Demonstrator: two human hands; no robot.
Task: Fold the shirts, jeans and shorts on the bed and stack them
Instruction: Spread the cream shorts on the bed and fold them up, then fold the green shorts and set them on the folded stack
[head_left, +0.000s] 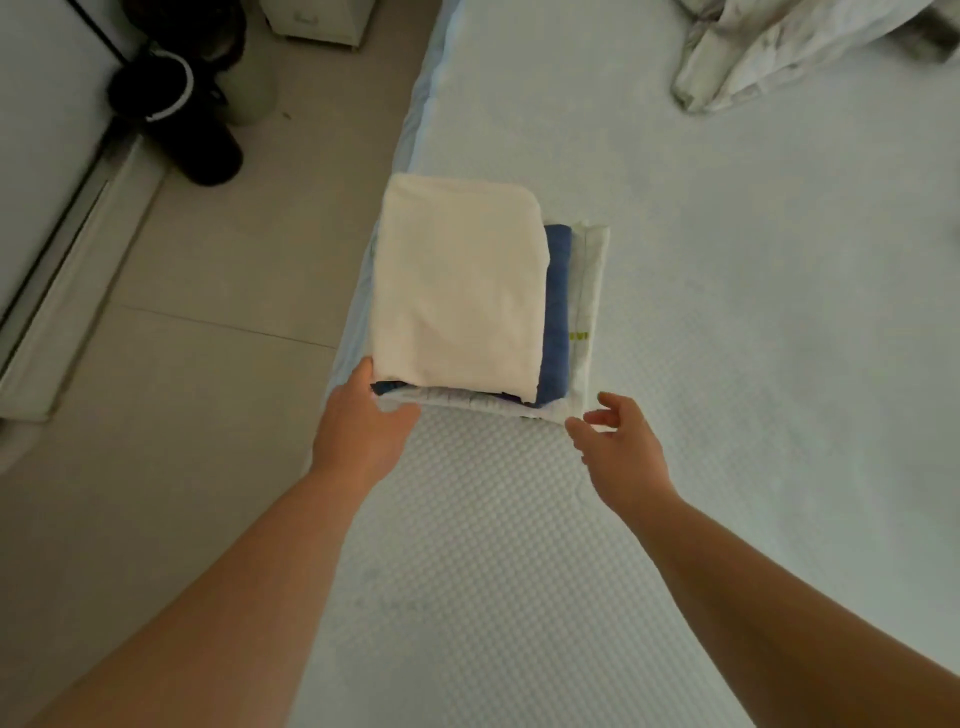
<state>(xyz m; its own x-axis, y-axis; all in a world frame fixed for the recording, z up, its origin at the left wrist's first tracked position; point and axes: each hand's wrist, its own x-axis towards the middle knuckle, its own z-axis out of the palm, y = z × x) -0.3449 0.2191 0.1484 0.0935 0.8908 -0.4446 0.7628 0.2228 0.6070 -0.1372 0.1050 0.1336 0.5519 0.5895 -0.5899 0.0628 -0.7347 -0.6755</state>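
Squaring the stack (457, 291) looks like your step now: the folded clothes sit on the bed (727, 312) hard against its left edge, a cream piece (457, 280) on top, a blue piece (557, 312) under it and a white piece (589, 291) lowest, the lower two poking out to the right. Your left hand (363, 421) touches the near left corner with fingers fairly straight, gripping nothing; your right hand (615, 441) hovers just beside the near right corner, fingers loosely spread, holding nothing. Press both sides inward evenly so the layers line up, and nudge the pile rightward, since the floor (208, 291) drops away right beside it. Open mattress lies near you and to the right. A crumpled pale garment (779, 47) waits far right, well apart, seemingly unfolded
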